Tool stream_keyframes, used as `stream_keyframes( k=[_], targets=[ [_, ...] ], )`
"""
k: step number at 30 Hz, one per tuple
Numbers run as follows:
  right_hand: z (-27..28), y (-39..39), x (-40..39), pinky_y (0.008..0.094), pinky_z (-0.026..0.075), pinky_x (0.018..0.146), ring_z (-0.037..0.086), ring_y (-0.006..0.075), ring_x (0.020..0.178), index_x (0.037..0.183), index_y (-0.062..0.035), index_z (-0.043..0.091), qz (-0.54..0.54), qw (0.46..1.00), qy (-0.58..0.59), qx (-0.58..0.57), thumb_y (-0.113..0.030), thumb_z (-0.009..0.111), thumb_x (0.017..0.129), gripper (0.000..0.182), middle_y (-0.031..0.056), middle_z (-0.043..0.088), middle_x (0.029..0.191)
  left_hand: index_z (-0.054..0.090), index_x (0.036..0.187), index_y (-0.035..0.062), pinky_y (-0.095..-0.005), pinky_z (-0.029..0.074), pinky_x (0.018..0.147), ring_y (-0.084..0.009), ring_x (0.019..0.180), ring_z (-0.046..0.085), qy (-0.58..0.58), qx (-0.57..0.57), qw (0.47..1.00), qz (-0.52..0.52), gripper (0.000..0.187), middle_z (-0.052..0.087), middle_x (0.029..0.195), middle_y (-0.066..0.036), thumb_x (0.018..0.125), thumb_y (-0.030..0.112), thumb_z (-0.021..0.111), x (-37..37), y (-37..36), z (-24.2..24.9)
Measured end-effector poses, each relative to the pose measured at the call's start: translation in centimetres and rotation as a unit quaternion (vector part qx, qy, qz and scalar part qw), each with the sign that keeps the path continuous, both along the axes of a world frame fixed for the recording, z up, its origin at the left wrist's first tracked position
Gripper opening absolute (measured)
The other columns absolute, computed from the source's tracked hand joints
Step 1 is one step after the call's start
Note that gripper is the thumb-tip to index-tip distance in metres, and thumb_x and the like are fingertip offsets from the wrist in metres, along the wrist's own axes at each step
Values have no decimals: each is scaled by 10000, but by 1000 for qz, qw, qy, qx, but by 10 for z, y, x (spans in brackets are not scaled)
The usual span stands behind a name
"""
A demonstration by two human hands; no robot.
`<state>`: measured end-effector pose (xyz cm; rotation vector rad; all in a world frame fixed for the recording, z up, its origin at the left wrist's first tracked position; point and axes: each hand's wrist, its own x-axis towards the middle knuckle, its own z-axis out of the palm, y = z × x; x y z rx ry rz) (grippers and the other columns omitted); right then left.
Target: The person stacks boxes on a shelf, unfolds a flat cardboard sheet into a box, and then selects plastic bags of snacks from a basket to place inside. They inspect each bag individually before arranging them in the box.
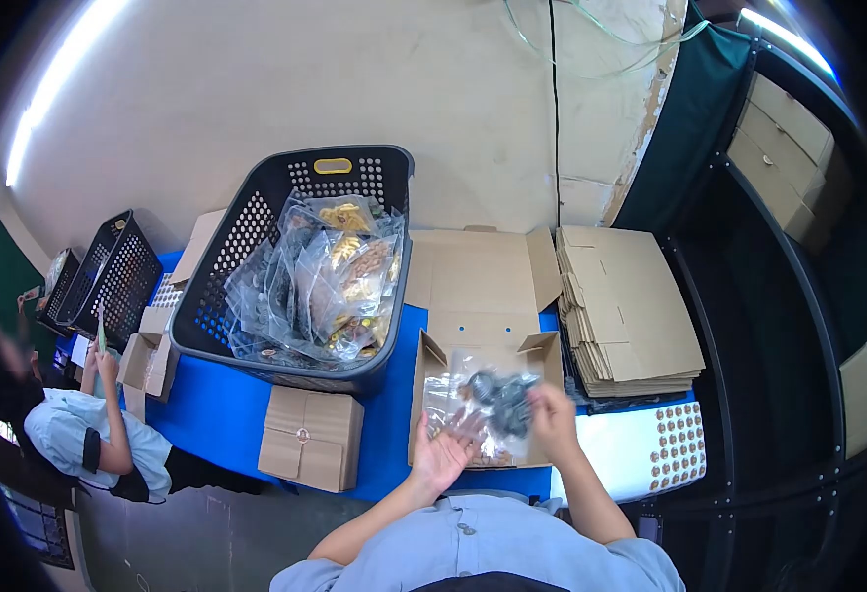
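Note:
A clear plastic bag [505, 400] with dark pieces inside hangs over an open cardboard box [419, 400]. My right hand [554, 424] pinches the right side of this bag. My left hand [441, 459] lies palm up with its fingers spread, at the box's front left edge and right by the lower end of the bag. The box's lid [478, 276] is folded back, away from me. More clear plastic shows inside the box, partly hidden behind the dark bag.
A large dark basket [185, 321] full of filled plastic bags stands at the left. A closed box [305, 439] sits before it. Flattened cartons [631, 306] are stacked at right, behind a sheet of round stickers [606, 449]. A person [98, 434] works farther left, among other baskets [122, 276].

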<state>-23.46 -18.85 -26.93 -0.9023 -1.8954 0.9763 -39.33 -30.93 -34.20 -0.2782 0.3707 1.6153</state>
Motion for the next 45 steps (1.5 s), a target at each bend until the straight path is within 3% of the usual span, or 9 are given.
stream_keyframes(
  k=[7,9,13,21,27,30,39,42,45],
  targets=[
    [-2,-9,-6,265,377,521,453,69,564,749,28,574,-51,993,68,-84,-237,527,975,350,-4,511,606,531,1162,29,-449,361,1061,-296,1190,514,-72,76,993,-62,638,573,1212,-177,892,602,458,11,-7,1],
    [-10,-15,-5,241,397,534,477,56,577,761,34,590,150,954,-26,-258,-225,521,977,345,2,531,615,474,1267,45,-437,344,1082,-281,1218,495,31,85,992,-86,577,553,1258,-153,933,515,457,11,-7,10],
    [-17,1,1,239,430,561,526,68,610,820,46,640,-6,964,124,-236,-205,540,964,306,20,579,643,375,1389,82,-412,327,1097,-268,1291,426,129,88,985,-72,621,490,1339,-141,906,426,561,21,-6,0],
    [-44,-12,6,269,453,560,564,96,599,768,47,687,198,931,-136,-275,-266,579,929,368,75,639,628,517,1203,11,-386,468,983,-242,1126,573,58,-25,993,-98,401,620,1142,-120,923,287,596,11,-6,-13],
    [-58,8,26,279,500,753,628,153,771,1032,23,667,300,871,-63,-383,-436,385,1003,540,100,674,827,453,1253,9,-430,473,987,-259,1084,598,42,-15,994,-99,476,582,1196,-140,862,155,682,-2,-6,-6],
    [-54,23,25,274,477,794,589,140,798,1163,9,602,178,908,-31,-379,-519,214,1006,674,75,640,840,443,1268,22,-440,466,998,-248,1124,575,137,-55,982,-121,497,585,1189,-134,845,99,692,-1,-7,-5],
    [-58,13,9,274,474,801,593,145,838,1215,-8,569,228,890,-26,-394,-509,224,1009,643,91,635,950,505,1245,15,-298,455,938,-143,1084,562,380,-59,918,-99,424,612,1166,-63,865,98,677,6,-9,-3],
    [-45,-4,3,298,457,893,573,170,1010,1304,-8,476,274,871,-2,-407,-327,489,969,463,95,597,1117,503,1240,18,-298,475,912,-141,1073,569,319,-64,942,-82,411,609,1159,-62,877,120,667,3,-9,8],
    [-57,-16,-2,322,434,954,529,190,1117,1386,3,349,301,870,9,-391,-100,752,795,722,105,545,1221,510,1232,31,-301,498,877,-144,1070,572,359,-36,931,-59,383,609,1141,-66,889,124,652,-1,-9,1]
  ],
)
